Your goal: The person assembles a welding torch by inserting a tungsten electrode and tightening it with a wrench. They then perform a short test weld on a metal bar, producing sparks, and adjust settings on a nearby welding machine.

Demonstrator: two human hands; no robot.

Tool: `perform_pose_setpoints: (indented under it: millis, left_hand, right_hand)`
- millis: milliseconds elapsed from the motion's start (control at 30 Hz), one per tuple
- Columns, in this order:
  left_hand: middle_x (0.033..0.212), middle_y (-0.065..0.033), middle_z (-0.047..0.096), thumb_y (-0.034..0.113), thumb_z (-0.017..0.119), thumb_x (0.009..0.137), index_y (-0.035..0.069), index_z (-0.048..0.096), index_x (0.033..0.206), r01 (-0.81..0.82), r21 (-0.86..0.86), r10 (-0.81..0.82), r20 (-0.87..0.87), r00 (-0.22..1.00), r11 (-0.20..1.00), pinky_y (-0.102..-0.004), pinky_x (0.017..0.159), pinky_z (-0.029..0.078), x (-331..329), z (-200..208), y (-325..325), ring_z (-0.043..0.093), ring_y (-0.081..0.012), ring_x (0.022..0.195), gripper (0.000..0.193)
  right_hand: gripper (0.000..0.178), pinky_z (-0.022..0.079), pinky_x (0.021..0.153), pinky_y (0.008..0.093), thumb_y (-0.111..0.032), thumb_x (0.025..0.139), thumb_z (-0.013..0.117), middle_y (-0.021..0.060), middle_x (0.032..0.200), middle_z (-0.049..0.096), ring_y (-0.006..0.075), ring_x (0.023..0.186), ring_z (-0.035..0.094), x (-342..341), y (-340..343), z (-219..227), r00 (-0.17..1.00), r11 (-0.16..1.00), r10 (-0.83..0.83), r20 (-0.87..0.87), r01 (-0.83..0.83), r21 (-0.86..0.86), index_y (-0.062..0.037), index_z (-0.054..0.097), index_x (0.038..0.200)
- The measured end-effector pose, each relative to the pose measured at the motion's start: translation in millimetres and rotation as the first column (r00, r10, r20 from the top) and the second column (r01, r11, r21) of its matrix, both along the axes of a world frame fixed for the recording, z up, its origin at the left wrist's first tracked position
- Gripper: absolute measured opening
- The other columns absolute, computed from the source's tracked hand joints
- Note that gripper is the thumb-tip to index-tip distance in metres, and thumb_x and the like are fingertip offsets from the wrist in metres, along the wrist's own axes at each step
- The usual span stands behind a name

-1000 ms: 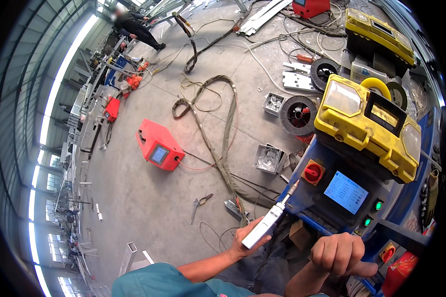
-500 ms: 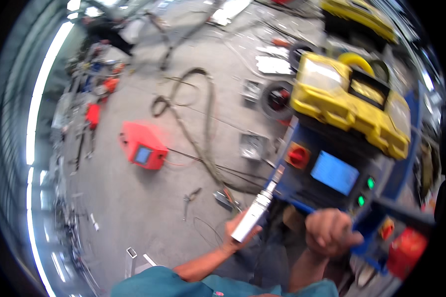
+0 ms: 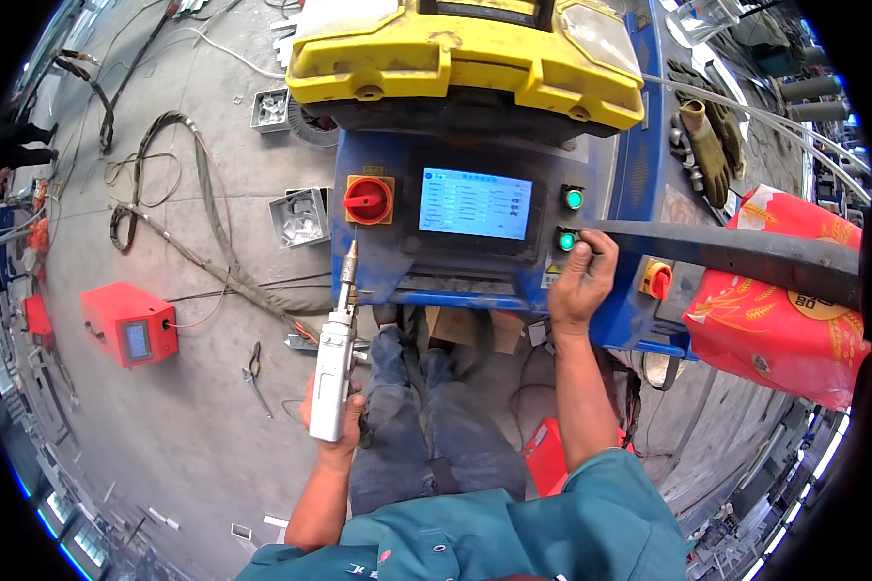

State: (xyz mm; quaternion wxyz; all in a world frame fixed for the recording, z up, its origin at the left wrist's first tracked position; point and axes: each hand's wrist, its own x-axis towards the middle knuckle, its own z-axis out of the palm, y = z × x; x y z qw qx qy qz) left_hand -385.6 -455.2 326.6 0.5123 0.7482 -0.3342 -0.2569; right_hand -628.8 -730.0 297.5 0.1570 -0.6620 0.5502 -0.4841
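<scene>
My left hand (image 3: 352, 414) is wrapped round the pale metal body of a welding torch (image 3: 331, 373). Its copper-coloured nozzle (image 3: 349, 261) points away from me, just left of the blue machine's front panel (image 3: 378, 271). Over on the panel's right side, my right hand (image 3: 581, 286) has its fingers curled, with thumb and forefinger at the lower lit green button (image 3: 567, 241). A second lit green button (image 3: 574, 198) sits above it. Left of them are a lit screen (image 3: 475, 203) and a red rotary switch (image 3: 367, 200) on an orange plate.
A yellow case (image 3: 484, 58) rests on the machine. A dark metal bar (image 3: 746, 254) and a red bag (image 3: 785, 329) lie at right, gloves (image 3: 705, 145) farther back. On the floor at left are a red box with a display (image 3: 131, 324), a sleeved cable (image 3: 203, 271) and pliers (image 3: 254, 363).
My view has turned and now centres on the panel. My right hand, curled below the panel before, has reached the lower green button. The torch stays in my left hand, now more upright.
</scene>
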Motion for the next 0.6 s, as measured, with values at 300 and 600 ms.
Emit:
perform_pose_setpoints:
  millis: [300, 600]
  left_hand:
    - [0.080, -0.0067, 0.069, 0.042, 0.080, 0.088, -0.005, 0.068, 0.114, 0.056, 0.181, -0.061, 0.020, 0.998, 0.982, -0.0291, 0.063, 0.052, 5.4, 62.1, 3.4, 0.066, -0.0160, 0.068, 0.055]
    - [0.100, -0.0115, 0.073, 0.041, 0.079, 0.089, -0.005, 0.068, 0.115, -0.002, 0.246, -0.002, 0.016, 1.000, 0.969, -0.0318, 0.075, 0.054, -23.7, 89.2, -4.5, 0.069, -0.0212, 0.082, 0.053]
  right_hand:
    - [0.010, 0.052, 0.064, 0.0407, -0.015, 0.090, 0.072, 0.0089, 0.082, 0.064, 0.0323, 0.074, 0.064, 12.4, 26.8, -33.9, 0.939, 0.965, 0.261, -0.222, -0.261, 0.031, -0.0093, 0.065, 0.095]
    - [0.016, 0.051, 0.061, 0.0381, -0.018, 0.079, 0.076, 0.0049, 0.083, 0.063, 0.0257, 0.073, 0.061, 3.4, 26.7, -41.7, 0.752, 0.908, 0.378, -0.540, -0.415, 0.056, -0.0129, 0.063, 0.087]
